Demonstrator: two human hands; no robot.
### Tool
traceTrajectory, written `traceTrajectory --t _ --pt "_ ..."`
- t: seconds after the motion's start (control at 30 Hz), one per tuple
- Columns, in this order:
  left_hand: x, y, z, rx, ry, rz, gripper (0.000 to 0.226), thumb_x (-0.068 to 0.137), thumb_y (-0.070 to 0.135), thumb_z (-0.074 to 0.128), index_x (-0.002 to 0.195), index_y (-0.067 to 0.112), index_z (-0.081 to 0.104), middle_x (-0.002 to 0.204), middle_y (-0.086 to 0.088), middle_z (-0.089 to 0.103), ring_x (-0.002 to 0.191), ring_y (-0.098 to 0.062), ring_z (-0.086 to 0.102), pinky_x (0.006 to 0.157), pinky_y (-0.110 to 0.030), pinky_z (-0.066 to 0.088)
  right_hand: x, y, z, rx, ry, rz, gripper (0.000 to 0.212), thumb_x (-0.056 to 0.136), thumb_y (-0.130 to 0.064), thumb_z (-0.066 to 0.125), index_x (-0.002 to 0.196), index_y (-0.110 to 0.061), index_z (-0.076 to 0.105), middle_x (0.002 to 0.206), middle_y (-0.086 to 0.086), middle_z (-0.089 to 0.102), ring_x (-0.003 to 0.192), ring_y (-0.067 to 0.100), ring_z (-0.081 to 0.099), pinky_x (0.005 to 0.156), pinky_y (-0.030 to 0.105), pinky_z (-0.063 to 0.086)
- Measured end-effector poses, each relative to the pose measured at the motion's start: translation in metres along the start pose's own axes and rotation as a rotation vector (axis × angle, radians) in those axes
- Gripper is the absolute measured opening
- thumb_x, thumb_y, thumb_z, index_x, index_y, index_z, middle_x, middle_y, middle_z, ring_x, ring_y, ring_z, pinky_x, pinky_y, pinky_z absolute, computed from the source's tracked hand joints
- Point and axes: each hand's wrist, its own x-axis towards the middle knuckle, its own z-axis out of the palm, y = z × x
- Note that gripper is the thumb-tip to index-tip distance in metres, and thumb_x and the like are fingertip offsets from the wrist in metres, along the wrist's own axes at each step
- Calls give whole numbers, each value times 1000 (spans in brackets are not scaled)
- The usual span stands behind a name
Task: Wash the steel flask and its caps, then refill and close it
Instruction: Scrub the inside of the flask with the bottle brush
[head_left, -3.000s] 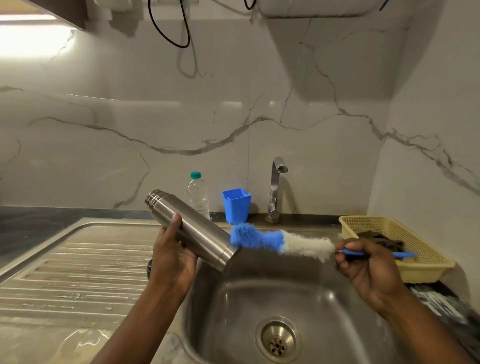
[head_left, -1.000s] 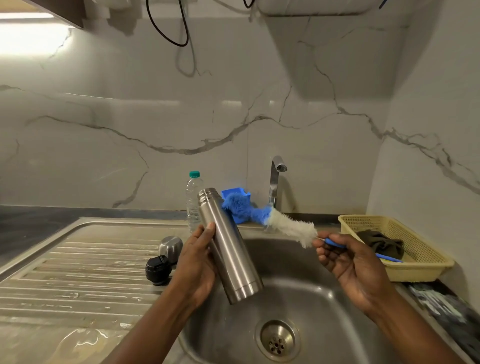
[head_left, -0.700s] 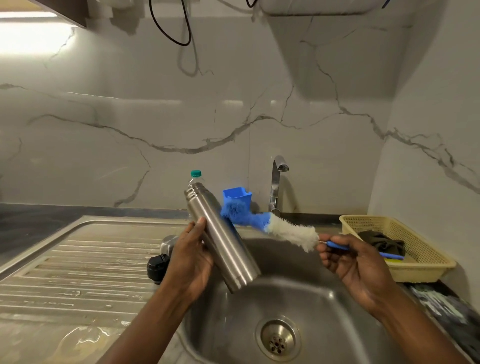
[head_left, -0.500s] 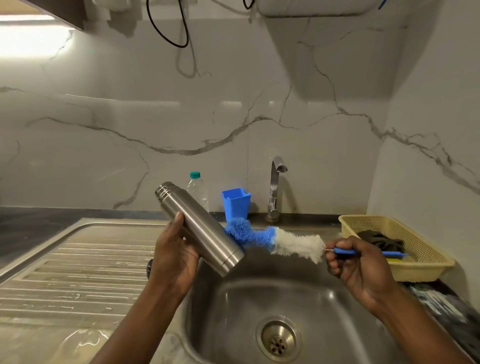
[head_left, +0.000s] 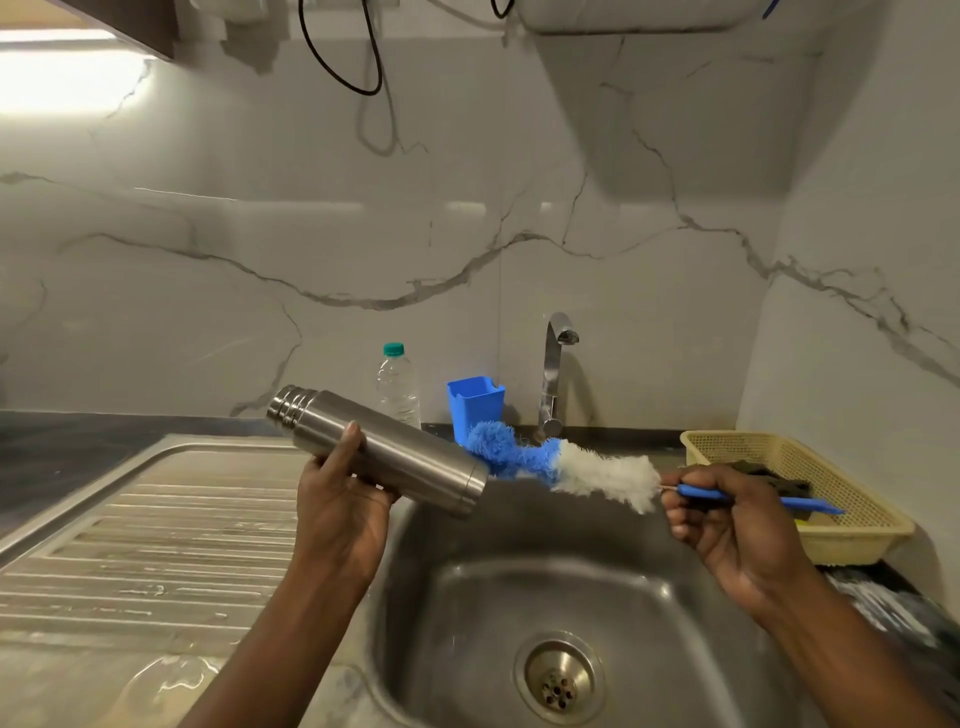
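The steel sink (head_left: 649, 597) fills the lower view. Above its left rim the steel flask (head_left: 400, 454) lies tilted, threaded mouth up to the left and base down to the right. It rests across the left hand (head_left: 337, 499), which grips its middle from underneath with the thumb over the body. The bottle brush (head_left: 576, 467) meets the flask's base with its blue tip. The right hand (head_left: 737, 525) pinches the brush's thin blue handle in curled fingers.

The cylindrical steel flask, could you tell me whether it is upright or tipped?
Tipped. The left hand holds the cylindrical steel flask nearly on its side, ridged neck higher at left, base lower at right.
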Motion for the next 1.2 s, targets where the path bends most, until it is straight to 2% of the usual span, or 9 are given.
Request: traceTrajectory --t 0.13,0.27,0.33,0.5,0.6,0.8,0.87,1.03,1.2 --pt "-5 -8 4 54 -32 17 55 94 18 68 146 9 52 143 -20 63 129 -36 65 97 -67 55 -2 4 9 -1 -28 24 24 98 -3 50 97 8 72 79 21 74 60 20 71 54 25 60" --pt "-2 -8 1 23 1 87 66 90 16 73 150 8 47 144 -19 62 129 -35 65 91 -65 59 -4 -3 6 12 4 -7 24 98 -3 49 99 9 70 76 19 74 58 19 71 53 24 59" --pt "1 -5 -2 -6 14 114 73 86 18 77 151 11 45 145 -17 62 130 -34 65 94 -65 58 -5 -5 5 24 4 -6 24 98 -3 49 99 9 70 75 19 74 58 19 71 52 24 59" --pt "6 -4 -6 -24 15 97 41 93 14 73 132 23 63 141 -12 67 130 -32 65 104 -69 50 -10 9 20 0 -45 12 26 101 -5 50 103 9 71 88 26 76 69 25 76 57 26 62" --pt "5 -6 -5 -8 -1 103 58 84 15 78 138 22 60 142 -13 66 130 -34 64 101 -68 53 -11 12 25 -14 -63 8 26 102 -6 50 106 8 72 96 30 76 76 29 78 61 28 63" --pt "13 1 -13 -108 54 75 113 54 28 106 151 15 51 144 -17 64 131 -40 64 95 -68 56 -15 -1 21 32 -38 28 26 101 -4 49 101 11 70 83 27 76 64 26 76 54 27 62" --pt "12 0 -13 -91 50 79 117 49 29 107 151 17 51 144 -17 64 130 -39 64 97 -67 56 -16 7 26 35 -63 30 27 102 -6 49 103 11 71 90 30 75 71 29 78 58 28 63" --pt "6 -10 -7 -52 13 67 77 82 16 81 151 23 50 142 -15 65 129 -34 66 95 -66 57 -17 10 31 3 -95 15 29 104 -7 47 107 9 70 98 31 75 80 32 79 64 30 65" --pt "14 -5 -14 -84 -7 89 74 85 16 83 151 21 50 145 -17 63 132 -37 63 94 -64 58 -17 2 26 39 -63 17 27 103 -6 48 104 10 70 90 28 76 72 28 78 59 27 63"
